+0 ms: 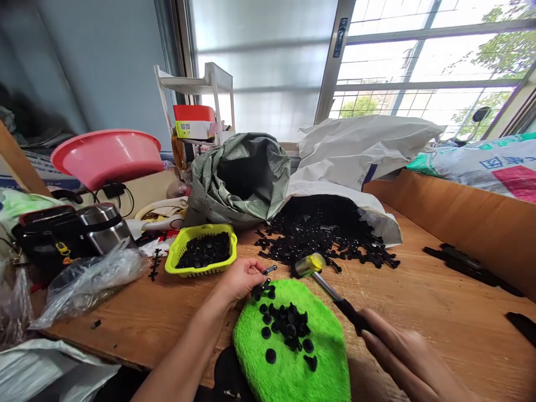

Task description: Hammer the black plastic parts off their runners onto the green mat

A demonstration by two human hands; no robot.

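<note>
Left hand (240,277), frame centre: pinches small metal piece (270,270) at top edge of green cloth (293,357).
Right hand (402,352), lower right: closed round hammer (320,276) handle; yellow head poised just above piece.
Done, by appearance: loose black caps (287,324) on cloth; yellow basket (201,251), left of centre, part-filled.
Left: large pile of black parts (322,231) spilling from white bag (360,151), upper centre; most looks unworked.
</note>
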